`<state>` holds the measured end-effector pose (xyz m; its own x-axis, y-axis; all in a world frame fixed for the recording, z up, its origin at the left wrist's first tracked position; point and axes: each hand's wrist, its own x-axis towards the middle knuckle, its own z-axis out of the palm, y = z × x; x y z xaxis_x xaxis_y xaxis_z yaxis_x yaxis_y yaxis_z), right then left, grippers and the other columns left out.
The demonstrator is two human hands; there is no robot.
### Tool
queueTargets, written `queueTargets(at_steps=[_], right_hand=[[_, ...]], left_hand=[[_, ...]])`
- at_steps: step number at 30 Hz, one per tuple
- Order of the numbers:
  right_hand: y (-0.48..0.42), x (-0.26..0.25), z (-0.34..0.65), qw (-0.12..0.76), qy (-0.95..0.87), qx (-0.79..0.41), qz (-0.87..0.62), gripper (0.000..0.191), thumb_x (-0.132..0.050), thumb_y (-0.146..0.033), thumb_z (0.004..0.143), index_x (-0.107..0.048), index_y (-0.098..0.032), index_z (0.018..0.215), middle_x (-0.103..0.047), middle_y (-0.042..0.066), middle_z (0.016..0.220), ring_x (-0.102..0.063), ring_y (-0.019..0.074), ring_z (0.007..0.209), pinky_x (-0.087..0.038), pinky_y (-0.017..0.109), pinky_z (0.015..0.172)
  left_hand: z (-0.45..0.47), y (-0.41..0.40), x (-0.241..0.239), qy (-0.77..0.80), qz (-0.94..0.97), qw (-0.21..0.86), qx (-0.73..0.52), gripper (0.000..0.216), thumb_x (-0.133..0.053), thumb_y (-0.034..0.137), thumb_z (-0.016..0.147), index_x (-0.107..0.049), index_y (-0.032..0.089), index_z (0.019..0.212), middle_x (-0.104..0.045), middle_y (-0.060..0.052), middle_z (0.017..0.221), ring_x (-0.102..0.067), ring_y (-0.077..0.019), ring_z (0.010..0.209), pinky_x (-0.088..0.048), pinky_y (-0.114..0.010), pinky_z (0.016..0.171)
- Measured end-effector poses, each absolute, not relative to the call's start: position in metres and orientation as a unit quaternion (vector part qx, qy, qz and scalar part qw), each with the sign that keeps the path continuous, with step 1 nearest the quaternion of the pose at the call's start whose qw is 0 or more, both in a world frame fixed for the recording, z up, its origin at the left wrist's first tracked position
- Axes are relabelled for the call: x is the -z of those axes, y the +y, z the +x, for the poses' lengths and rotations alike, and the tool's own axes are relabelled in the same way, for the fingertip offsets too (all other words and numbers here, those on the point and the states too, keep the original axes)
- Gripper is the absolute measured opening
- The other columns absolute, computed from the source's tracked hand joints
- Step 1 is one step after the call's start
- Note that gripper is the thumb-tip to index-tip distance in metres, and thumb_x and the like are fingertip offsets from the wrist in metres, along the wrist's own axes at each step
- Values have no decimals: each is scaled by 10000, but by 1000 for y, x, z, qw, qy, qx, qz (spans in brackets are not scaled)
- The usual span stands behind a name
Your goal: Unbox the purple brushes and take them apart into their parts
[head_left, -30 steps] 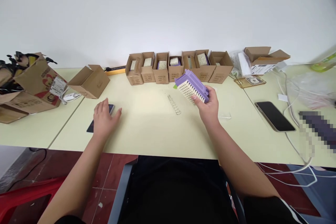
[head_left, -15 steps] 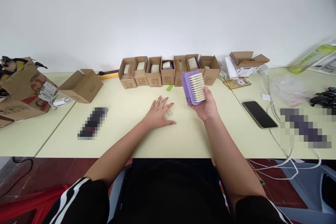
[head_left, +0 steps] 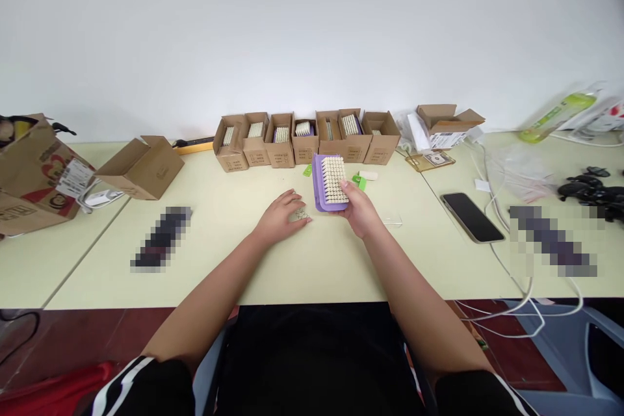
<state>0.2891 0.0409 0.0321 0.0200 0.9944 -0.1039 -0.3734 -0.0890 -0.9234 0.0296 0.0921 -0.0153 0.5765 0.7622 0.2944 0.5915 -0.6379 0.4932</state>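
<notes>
Table (head_left: 312, 266), far edge: cardboard boxes (head_left: 281, 156); right hand (head_left: 361, 209) grips pegged purple block (head_left: 333, 179), spread left hand (head_left: 277, 219) half-hides wire coil (head_left: 301, 214).

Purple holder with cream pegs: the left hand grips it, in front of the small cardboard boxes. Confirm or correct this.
Wrong hand: the head view shows the right hand gripping the purple holder, in front of the small cardboard boxes.

A pale-yellow tabletop (head_left: 322, 270) carries seven small open cardboard boxes (head_left: 305, 153) in a row at 12 o'clock, a green bottle (head_left: 556, 118) at 2, a smartphone (head_left: 472, 218) at 3, a printed carton (head_left: 32, 188) at 9, an open brown box (head_left: 163, 173) at 10 and a wire coil spring (head_left: 302, 214) near the centre.
</notes>
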Motion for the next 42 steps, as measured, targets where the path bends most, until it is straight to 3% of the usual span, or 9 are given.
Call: queueTargets(at_steps=[6, 9, 14, 18, 22, 26, 31, 36, 42], right_hand=[[44, -15, 273, 542, -386, -565, -488, 644, -816, -728, 865, -706, -272, 1306, -826, 98, 1219, -817, 305, 1028, -701, 498, 862], [45, -6, 261, 540, -384, -540, -520, 672, -858, -698, 835, -678, -274, 1325, -831, 83, 1128, -816, 310, 1020, -683, 506, 909], [44, -3, 253, 535, -402, -508, -543, 704, -895, -671, 804, -685, -249, 1327, -826, 66, 1022, -811, 310, 991, -656, 500, 944], [44, -17, 270, 563, -404, -483, -535, 714, -853, -695, 838, -662, -264, 1374, -823, 77, 1135, -809, 302, 1050, -665, 463, 925], [54, -35, 314, 645, -432, -362, -516, 757, -843, -684, 864, -610, -271, 1454, -775, 77, 1251, -779, 271, 1084, -669, 446, 931], [67, -38, 386, 652, -408, -253, -587, 700, -841, -675, 858, -680, -238, 1380, -771, 81, 1156, -764, 276, 960, -668, 463, 830], [69, -16, 460, 563, -341, -165, -735, 594, -784, -655, 884, -726, -203, 1264, -768, 87, 1002, -729, 267, 842, -617, 447, 803], [71, 4, 477, 510, -348, -151, -772, 546, -760, -665, 882, -761, -187, 1145, -772, 100, 977, -687, 266, 842, -556, 440, 831], [87, 11, 479, 469, -384, -133, -784, 531, -588, -663, 992, -789, -172, 1011, -802, 155, 1039, -706, 318, 1017, -541, 454, 966]], left_hand=[[29, 93, 20, 403, 834, 215, -308, 356, -771, 574, 945, -771, 259, 1110, -713, -124, 1456, -485, -364, 1613, -429, -572, 1349], [25, 99, 20, 451, 760, 243, -399, 341, -791, 561, 915, -713, 256, 1047, -720, -118, 1358, -611, -325, 1468, -491, -518, 1282], [12, 111, 21, 507, 687, 260, -452, 394, -699, 621, 975, -674, 248, 1097, -685, -127, 1346, -681, -264, 1311, -570, -437, 1154], [12, 112, 23, 508, 682, 277, -448, 401, -673, 636, 996, -685, 253, 1112, -696, -119, 1338, -658, -262, 1381, -557, -412, 1172], [20, 106, 26, 484, 702, 285, -438, 392, -740, 617, 950, -710, 263, 1117, -707, -117, 1373, -575, -304, 1523, -493, -478, 1266], [25, 98, 22, 451, 728, 286, -430, 382, -769, 588, 946, -713, 265, 1142, -715, -113, 1404, -538, -316, 1576, -454, -512, 1316], [27, 86, 10, 409, 771, 295, -389, 373, -766, 567, 960, -714, 265, 1172, -724, -103, 1401, -514, -321, 1602, -447, -520, 1340], [28, 78, 6, 383, 801, 295, -353, 420, -780, 566, 964, -717, 273, 1259, -666, -109, 1525, -415, -336, 1674, -437, -533, 1360], [26, 79, 6, 344, 832, 282, -331, 450, -797, 561, 964, -724, 262, 1292, -649, -115, 1558, -382, -348, 1692, -413, -562, 1379]])
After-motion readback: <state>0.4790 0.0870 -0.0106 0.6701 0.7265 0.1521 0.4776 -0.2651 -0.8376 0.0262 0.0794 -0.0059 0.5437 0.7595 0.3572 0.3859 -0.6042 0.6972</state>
